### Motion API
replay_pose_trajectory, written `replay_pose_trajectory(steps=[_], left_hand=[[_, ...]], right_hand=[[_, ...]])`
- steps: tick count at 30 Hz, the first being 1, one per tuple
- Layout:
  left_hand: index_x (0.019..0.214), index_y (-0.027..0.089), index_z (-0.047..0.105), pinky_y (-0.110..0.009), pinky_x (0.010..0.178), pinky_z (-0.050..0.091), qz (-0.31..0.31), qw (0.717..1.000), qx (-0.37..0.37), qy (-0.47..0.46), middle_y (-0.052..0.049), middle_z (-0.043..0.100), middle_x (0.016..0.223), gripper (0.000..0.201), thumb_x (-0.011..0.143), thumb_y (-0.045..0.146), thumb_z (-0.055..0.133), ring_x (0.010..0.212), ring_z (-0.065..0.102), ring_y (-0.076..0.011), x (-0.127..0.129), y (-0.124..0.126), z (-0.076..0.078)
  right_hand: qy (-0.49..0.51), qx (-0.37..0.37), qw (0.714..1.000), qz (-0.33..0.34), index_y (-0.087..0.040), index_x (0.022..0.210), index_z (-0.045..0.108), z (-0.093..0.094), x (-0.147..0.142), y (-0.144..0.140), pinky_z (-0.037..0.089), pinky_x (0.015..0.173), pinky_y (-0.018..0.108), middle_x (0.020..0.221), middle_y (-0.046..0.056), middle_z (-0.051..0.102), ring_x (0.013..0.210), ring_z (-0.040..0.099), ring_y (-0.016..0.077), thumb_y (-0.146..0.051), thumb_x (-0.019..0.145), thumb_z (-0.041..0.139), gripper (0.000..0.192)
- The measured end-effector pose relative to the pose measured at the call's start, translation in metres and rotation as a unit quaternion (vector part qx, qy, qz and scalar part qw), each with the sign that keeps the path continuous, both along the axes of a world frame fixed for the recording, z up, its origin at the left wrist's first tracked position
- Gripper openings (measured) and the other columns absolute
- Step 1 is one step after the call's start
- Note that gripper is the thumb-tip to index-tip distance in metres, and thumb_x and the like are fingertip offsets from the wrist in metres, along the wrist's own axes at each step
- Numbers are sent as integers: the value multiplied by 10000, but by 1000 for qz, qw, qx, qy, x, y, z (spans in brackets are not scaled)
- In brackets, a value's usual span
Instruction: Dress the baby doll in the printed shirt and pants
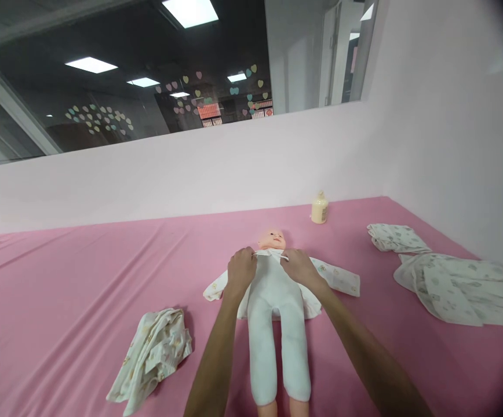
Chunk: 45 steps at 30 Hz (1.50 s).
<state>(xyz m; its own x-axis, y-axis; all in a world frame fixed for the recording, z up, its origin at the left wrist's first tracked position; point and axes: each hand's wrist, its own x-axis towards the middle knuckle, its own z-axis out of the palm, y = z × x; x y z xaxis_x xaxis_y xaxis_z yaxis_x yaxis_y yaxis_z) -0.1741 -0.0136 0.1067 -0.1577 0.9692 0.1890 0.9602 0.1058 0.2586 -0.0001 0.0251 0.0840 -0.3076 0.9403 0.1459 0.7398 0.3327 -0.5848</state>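
Note:
A baby doll (274,275) with a white cloth body lies on its back, its head towards the wall. A small printed baby shirt (337,277) is spread open beneath it, the sleeves out to both sides. Near the doll's neck, my left hand (241,269) is closed on a thin white tie (260,253). Opposite it, my right hand (299,267) pinches another white tie (284,257) at the chest. Where the ties are attached I cannot tell. Both hands rest close to the doll's upper body, and they partly cover the shirt.
A crumpled printed baby garment (156,353) lies to the left on the pink sheet (81,301). On the right are a folded printed cloth (397,237) and a larger printed cloth (464,286). A cream pump bottle (320,208) stands by the back wall, below a mirror (147,75).

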Motion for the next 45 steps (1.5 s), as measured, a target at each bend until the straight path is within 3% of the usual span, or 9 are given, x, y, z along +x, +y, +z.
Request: replay_pose_trajectory(steps=[5,10,17,23,37,41,45], left_hand=[[634,210,504,-294,584,271,-53,998,32,-25,-56,631,707,250,870,173,431,668,562,-199,4,-1,1],[633,206,531,-296,596,256,-72,996,41,-24,-56,628,696,261,876,163,447,674,563,-195,19,0,-4],[708,188,607,-299,619,285,-79,996,42,-18,-99,671,796,277,923,179,433,734,604,-225,38,-1,-7],[845,173,652,-309,610,291,-80,995,65,-5,-116,687,874,229,922,159,437,769,622,-238,43,-1,-12],[858,162,632,-309,629,310,-83,991,102,11,-71,680,876,189,876,82,462,791,609,-207,49,-2,-23],[858,156,628,-305,612,291,-89,990,106,0,-82,673,883,197,859,63,455,759,595,-203,47,1,-25],[804,152,617,-299,600,256,-92,987,125,-36,-89,663,826,200,873,80,444,728,580,-198,44,5,-27]], right_hand=[[82,-17,996,14,-204,541,358,1,0,2,207,542,279,562,-13,429,567,375,130,-172,807,471,292],[172,-34,984,11,-214,545,318,-4,-6,3,209,524,262,540,-37,319,549,321,118,-218,798,441,282],[249,-73,965,41,-209,540,391,-10,-11,5,250,537,242,541,-46,347,550,324,115,-307,797,456,282],[282,-94,954,43,-189,619,559,-8,-9,5,285,523,237,541,-40,430,552,390,125,-359,810,467,273],[253,-73,964,26,-188,619,522,-4,-9,-1,325,580,245,604,-13,530,628,481,151,-317,826,463,251],[209,-53,974,75,-196,700,555,5,-5,-8,388,684,264,720,17,613,738,546,178,-247,857,412,219],[143,-16,982,121,-208,701,486,16,1,-14,394,707,282,756,17,588,754,544,178,-158,864,343,222]])
